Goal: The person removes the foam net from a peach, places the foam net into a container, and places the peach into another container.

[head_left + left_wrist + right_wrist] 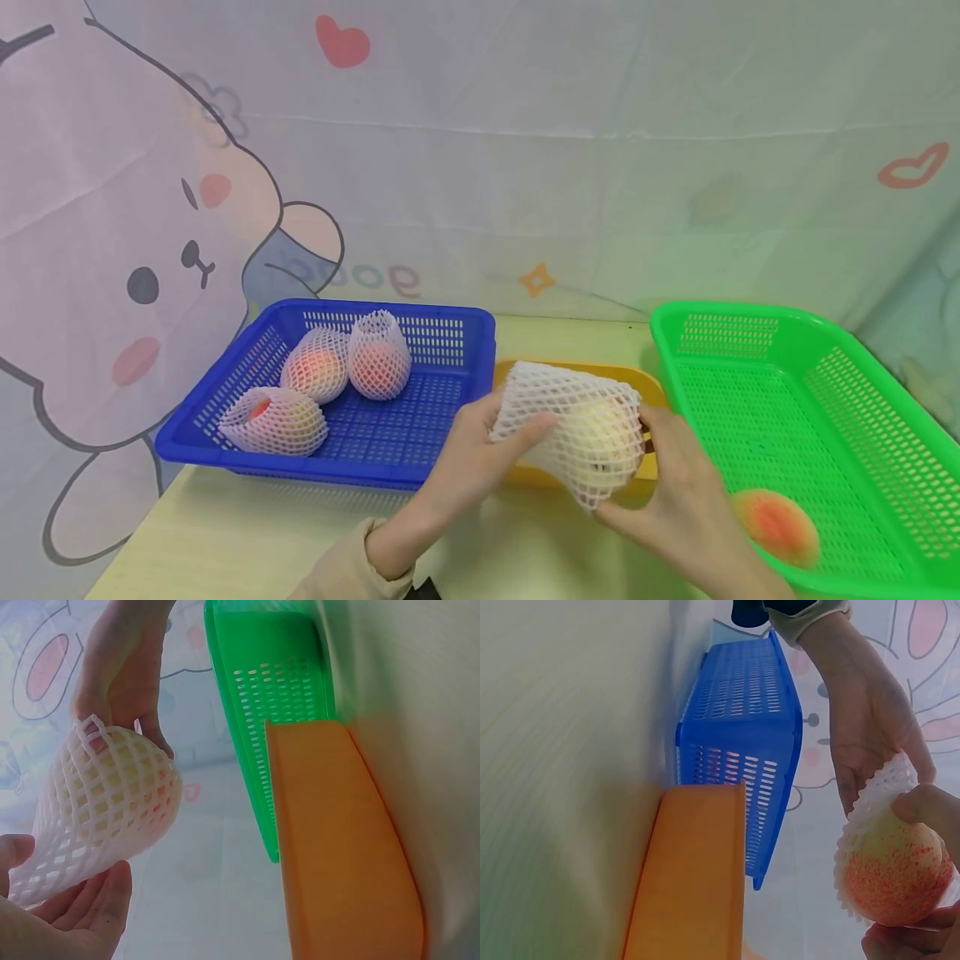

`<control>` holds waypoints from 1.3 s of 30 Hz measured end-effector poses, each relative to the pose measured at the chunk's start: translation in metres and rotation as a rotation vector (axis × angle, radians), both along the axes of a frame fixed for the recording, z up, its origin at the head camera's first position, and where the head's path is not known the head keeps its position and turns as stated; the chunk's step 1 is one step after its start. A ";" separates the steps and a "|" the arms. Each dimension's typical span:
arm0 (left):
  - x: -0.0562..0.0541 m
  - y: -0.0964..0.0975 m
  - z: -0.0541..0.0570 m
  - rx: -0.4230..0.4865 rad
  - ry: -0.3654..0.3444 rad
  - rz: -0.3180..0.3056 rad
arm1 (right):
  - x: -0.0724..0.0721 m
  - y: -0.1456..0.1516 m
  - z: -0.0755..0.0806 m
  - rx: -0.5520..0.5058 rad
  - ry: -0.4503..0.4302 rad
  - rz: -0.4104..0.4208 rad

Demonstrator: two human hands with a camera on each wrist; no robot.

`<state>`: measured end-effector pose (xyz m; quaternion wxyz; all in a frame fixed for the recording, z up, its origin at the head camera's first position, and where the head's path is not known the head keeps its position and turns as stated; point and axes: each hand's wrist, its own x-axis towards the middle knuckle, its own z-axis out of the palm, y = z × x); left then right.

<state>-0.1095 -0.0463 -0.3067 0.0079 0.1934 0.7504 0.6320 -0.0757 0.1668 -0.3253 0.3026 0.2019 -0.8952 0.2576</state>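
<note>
Right hand (682, 482) holds a red-speckled, pale-yellow peach (896, 876); white mesh (531, 397) surrounds it.

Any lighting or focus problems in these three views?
Head: backdrop runs lilac left to greenish right; soft shadow on the table under the blue basket. Left wrist: hazy, table surface smeary, but the foam net mesh reads clearly. Right wrist: dim, diffuse shadow on the blurry table; held peach clearer.
</note>
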 end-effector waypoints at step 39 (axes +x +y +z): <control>-0.002 -0.005 0.002 0.102 0.007 0.010 | 0.003 0.004 0.007 0.001 -0.045 -0.004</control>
